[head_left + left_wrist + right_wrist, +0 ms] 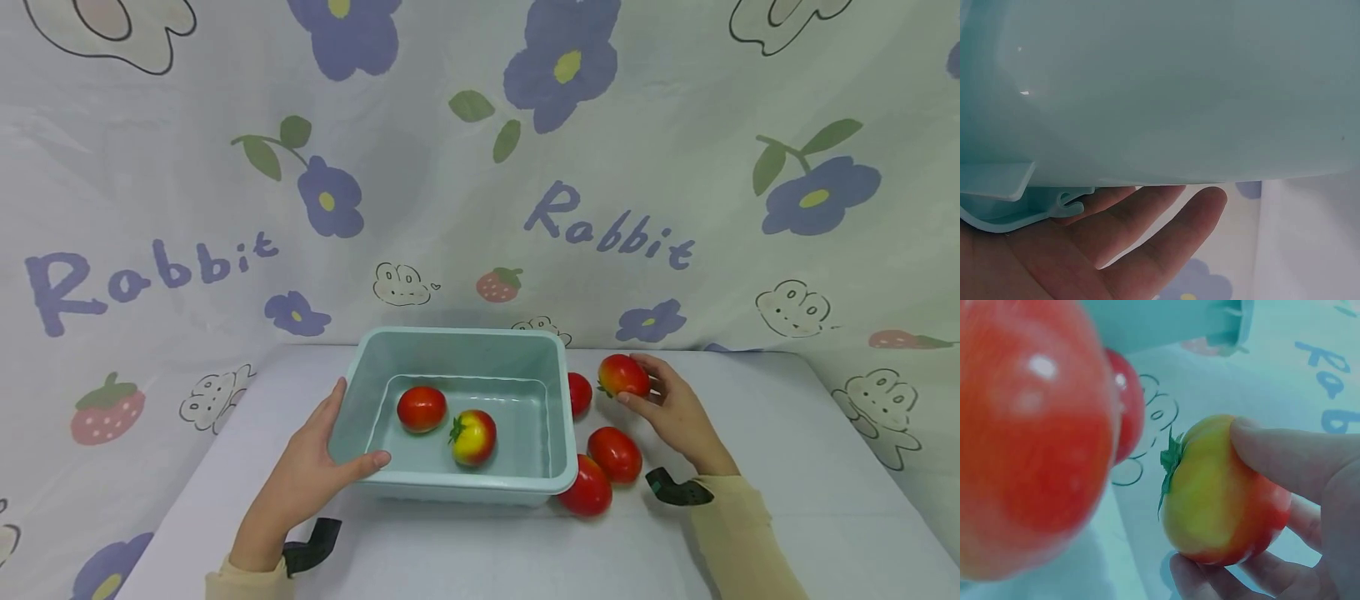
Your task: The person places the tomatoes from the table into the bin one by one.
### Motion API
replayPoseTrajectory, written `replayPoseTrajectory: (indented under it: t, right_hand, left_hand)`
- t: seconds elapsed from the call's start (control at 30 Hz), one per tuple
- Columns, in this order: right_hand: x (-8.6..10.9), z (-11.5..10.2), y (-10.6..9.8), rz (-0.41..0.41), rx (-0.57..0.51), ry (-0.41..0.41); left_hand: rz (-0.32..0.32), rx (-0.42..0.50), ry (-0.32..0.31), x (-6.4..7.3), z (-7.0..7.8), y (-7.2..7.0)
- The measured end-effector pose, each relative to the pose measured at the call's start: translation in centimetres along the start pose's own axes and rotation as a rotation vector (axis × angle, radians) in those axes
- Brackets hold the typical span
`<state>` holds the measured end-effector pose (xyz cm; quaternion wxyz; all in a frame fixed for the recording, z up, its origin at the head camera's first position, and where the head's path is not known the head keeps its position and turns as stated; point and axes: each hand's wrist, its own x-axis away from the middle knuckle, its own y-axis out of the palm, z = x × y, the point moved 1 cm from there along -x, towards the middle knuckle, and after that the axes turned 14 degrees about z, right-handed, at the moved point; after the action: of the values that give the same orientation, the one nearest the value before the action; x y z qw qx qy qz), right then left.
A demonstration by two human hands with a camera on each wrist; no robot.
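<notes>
A pale green plastic bin (465, 483) stands on the table with a red tomato (422, 409) and a yellow-and-red tomato (473, 437) inside. My left hand (315, 450) holds the bin's near left corner, thumb over the rim. Its fingers (1166, 250) lie along the outside wall in the left wrist view. To the right of the bin, my right hand (675, 408) grips a red-and-yellow tomato (624, 376) between thumb and fingers. The green calyx of this tomato (1222, 494) faces left in the right wrist view.
Three more red tomatoes lie by the bin's right side: one at the back (579, 394), one in the middle (615, 455) and one in front (587, 487). A printed cloth (420, 192) hangs behind the white table (465, 558).
</notes>
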<state>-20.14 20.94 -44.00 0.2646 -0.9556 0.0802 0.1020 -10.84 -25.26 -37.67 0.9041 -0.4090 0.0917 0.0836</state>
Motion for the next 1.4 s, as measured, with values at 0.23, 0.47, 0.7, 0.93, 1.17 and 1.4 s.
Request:
replayPoseTrajectory:
  t: [0.23, 0.47, 0.7, 0.93, 1.17, 1.4]
  right_hand:
    - [0.4, -1.5, -0.3, 0.01, 0.002, -0.015]
    - [0.9, -3.1, -0.4, 0.022, -0.028, -0.069]
    - [1.4, -4.3, -0.6, 0.05, -0.009, -0.088]
    - [2.0, -5.7, -0.8, 0.061, -0.018, -0.119]
    - [2.8, -7.4, -0.9, 0.085, -0.037, -0.179]
    - [4.7, -12.3, -1.1, 0.106, -0.098, -0.224]
  left_hand:
    - [0.003, -0.001, 0.007, -0.1, 0.0, 0.1]
    - [-0.002, -0.011, -0.004, 0.0, 0.0, -0.2]
    - [0.001, 0.007, 0.007, 0.1, 0.1, -0.2]
    - [-0.002, 0.022, 0.009, 0.0, -0.1, -0.1]
    - [-0.003, 0.012, 0.008, 0.0, -0.2, -0.1]
    - [-0.001, 0.003, 0.003, 0.0, -0.1, -0.1]
